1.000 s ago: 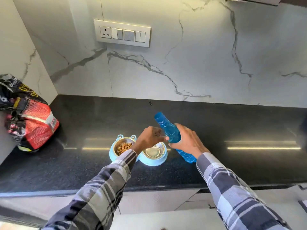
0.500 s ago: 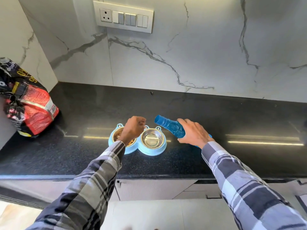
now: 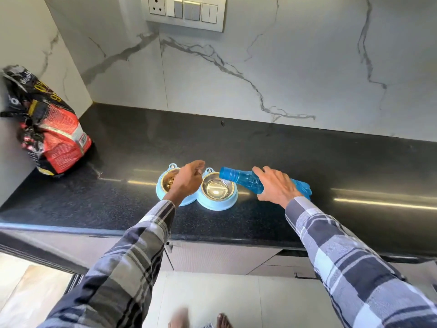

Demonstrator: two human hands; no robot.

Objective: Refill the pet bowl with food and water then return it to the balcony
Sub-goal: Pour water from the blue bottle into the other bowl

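A light-blue double pet bowl (image 3: pixel 218 205) sits on the black counter (image 3: pixel 331 162). Its left cup holds brown kibble (image 3: pixel 170 181), half covered by my left hand (image 3: pixel 188 179), which hovers over it with fingers curled shut; anything inside them is hidden. The right steel cup (image 3: pixel 216 188) shines, and I cannot tell whether it holds water. My right hand (image 3: pixel 275 185) grips a blue plastic bottle (image 3: pixel 236 177) around its middle. The bottle is tipped almost flat, with its mouth over the right cup's far rim.
A red and black food bag (image 3: pixel 50 136) leans in the left corner of the counter. A switch panel (image 3: pixel 186 13) is on the marble wall behind. Cabinet fronts run below the counter edge (image 3: pixel 236 240), and my bare feet (image 3: pixel 222 321) stand on pale floor tiles.
The bottle has tipped from steeply raised to nearly level, its mouth dropping toward the right cup. My left hand left the bottle's neck and moved over the left cup.
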